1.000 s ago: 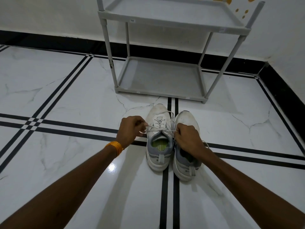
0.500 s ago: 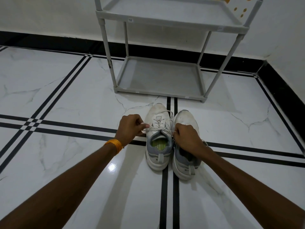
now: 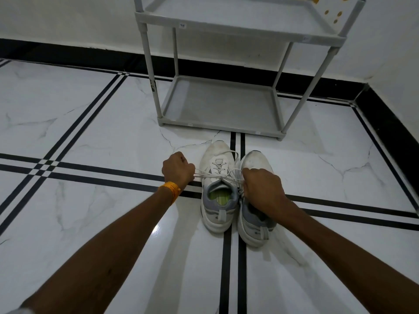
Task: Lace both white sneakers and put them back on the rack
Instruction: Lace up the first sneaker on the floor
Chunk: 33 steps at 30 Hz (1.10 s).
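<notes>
Since a second ago your left hand [image 3: 179,169] has drawn slightly outward, so you are tightening the lace [image 3: 212,175] on the left sneaker [image 3: 218,189] while your right hand [image 3: 260,188] pulls opposite, both sets of fingers closed on lace ends. Next you are needing to finish the knot; the scuffed white pair, right sneaker [image 3: 255,219] touching alongside, is sitting on the floor [image 3: 90,132] near the empty rack [image 3: 220,105].

A room corner of a home, likely an entry or hallway, is suggested. A light grey two-tier plastic shoe rack [image 3: 229,105] is set on the floor against a white-painted wall [image 3: 68,17]. In front of the rack, glossy white marble-look floor tiles [image 3: 90,137] with black inlaid stripes are laid. Behind the rack, a black skirting band [image 3: 90,57] is run along the wall's foot, turning the corner to the rack's right.
</notes>
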Tool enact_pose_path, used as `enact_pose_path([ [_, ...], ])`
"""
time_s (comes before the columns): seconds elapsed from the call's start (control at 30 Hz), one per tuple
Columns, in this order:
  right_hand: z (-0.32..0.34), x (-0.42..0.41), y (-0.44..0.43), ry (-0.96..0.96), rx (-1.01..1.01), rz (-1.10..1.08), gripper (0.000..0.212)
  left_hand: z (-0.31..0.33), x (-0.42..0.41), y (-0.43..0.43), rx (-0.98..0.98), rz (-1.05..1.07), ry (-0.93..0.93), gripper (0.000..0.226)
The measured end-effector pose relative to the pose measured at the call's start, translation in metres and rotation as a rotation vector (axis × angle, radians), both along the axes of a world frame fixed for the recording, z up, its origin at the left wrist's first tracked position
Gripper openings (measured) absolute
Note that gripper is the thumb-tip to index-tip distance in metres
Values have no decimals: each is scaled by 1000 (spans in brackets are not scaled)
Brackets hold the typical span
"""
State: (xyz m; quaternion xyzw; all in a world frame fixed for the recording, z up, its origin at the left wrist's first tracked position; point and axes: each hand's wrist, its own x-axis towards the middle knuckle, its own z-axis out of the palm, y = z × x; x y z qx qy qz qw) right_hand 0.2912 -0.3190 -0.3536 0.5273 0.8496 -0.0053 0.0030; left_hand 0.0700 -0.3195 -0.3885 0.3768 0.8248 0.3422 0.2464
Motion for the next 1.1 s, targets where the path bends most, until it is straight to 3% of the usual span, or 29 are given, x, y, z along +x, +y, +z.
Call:
enact_pose_path([
  [0.43, 1, -5, -9, -73, -12, 10, 26, -14, -1, -7, 24, 230, -360, 15],
  [0.5, 0, -3, -7, -75, -33, 9, 27, -11, -2, -6, -5, 186, -417, 17],
  [0.57, 0, 0, -3, -46, -86, 2, 23, -4, -9, -9, -57, 80, -598, 22],
  [0.63, 3, 3, 2, 96, -170, -57, 19, 10, -18, -16, -124, -95, -781, 30],
  [0.7, 11, 4, 2, 303, -227, -114, 33, 22, -26, -24, -177, -244, -792, 41],
  [0.77, 22, -1, 0, 437, -166, -102, 55, 27, -25, -26, -142, -354, -644, 47],
  [0.83, 25, -11, -1, 439, -193, -55, 66, 23, -17, -23, 1, -482, -374, 51],
  [0.97, 9, -28, -5, 234, -216, 2, 33, 8, 7, -13, 214, -820, 221, 32],
  [1.1, 9, -24, -8, 112, -93, 36, 19, 16, 10, -9, 191, -931, 684, 21],
])
